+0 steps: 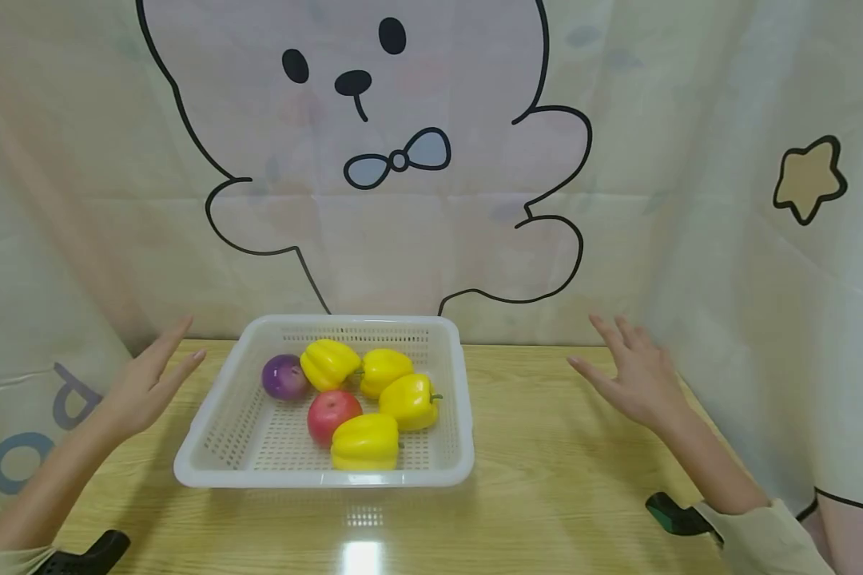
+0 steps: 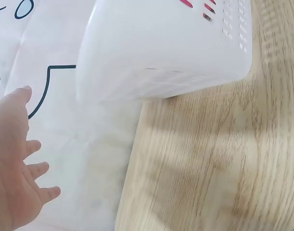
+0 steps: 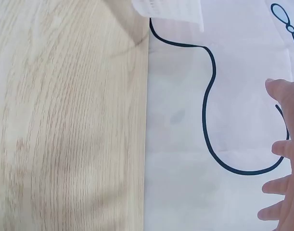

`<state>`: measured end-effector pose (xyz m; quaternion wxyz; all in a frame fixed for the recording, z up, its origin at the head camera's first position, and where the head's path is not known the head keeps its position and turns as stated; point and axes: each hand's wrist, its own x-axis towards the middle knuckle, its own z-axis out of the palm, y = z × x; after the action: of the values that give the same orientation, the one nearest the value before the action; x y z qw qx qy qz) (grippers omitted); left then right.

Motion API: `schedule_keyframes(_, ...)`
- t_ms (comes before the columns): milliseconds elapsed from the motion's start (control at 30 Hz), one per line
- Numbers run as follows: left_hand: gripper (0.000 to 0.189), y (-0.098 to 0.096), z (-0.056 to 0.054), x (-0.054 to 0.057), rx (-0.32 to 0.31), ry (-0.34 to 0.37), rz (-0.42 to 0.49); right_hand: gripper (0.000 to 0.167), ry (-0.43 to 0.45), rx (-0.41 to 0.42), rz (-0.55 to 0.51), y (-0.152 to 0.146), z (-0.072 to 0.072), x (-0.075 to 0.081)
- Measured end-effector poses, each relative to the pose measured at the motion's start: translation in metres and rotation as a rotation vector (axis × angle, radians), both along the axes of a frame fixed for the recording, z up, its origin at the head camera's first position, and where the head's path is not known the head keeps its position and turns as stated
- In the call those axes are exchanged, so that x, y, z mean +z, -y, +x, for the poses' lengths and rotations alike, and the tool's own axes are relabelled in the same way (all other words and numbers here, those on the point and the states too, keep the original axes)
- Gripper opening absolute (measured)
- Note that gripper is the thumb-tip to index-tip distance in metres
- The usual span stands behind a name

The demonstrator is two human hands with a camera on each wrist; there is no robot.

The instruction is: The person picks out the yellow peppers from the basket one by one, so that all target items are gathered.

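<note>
A white perforated plastic basket (image 1: 216, 447) stands on the wooden table. Inside lie several yellow bell peppers (image 1: 364, 442), a red round fruit (image 1: 333, 417), perhaps an apple or tomato, and a purple round vegetable (image 1: 284, 377) that looks like an onion. To the left of the basket my left hand (image 1: 142, 391) is held in the air with straight fingers, touching nothing. My right hand (image 1: 636, 375) hovers well off to the basket's right, fingers spread and holding nothing. In the left wrist view the basket's side wall (image 2: 161, 43) is near that hand but apart from it.
The light wood table (image 1: 546, 479) runs back to a curtain (image 1: 633, 239) printed with a bear outline and a star. Cloth also hangs on the left and right sides. Black straps or mounts (image 1: 676, 515) sit at both wrists.
</note>
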<state>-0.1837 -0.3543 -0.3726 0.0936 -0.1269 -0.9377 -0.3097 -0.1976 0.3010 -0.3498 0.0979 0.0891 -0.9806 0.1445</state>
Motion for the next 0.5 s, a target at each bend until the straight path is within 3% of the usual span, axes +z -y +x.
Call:
schedule_keyframes(267,0.066,-0.003,-0.001,-0.008,-0.015,0.075,0.115,0.084,-0.003,0.022,-0.046,0.013,-0.001,0.001)
schedule_keyframes(500,0.062,-0.007,0.001,-0.022,-0.035,0.061,0.227,0.082,-0.018,0.047,-0.072,0.021,-0.003,0.002)
